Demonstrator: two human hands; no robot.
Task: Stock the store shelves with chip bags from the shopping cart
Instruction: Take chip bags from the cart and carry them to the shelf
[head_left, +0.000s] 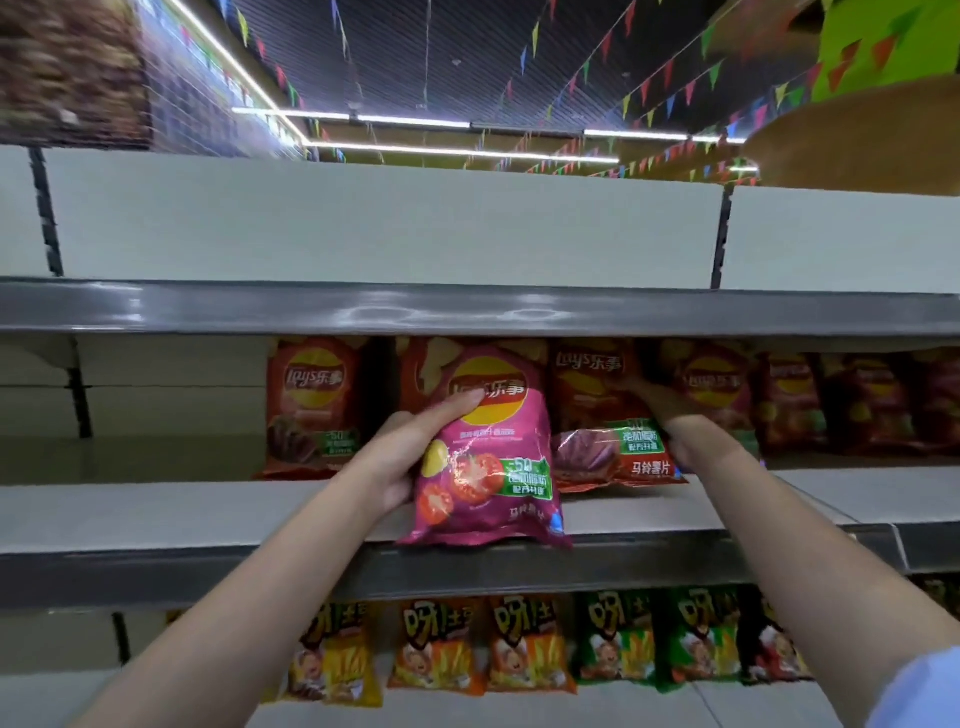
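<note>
Fingers (631, 387) half hidden behind orange bag (613, 415)

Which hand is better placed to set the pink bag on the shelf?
Left. The left hand already grips the pink bag at the middle shelf edge; the right hand is busy, fingers on a red bag further back.

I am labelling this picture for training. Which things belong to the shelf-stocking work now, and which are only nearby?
In the job: pink chip bag, held by the left hand; red chip bag, gripped by the right hand; middle shelf.

Only nearby: fries snack bags below; bunting flags overhead.
</note>
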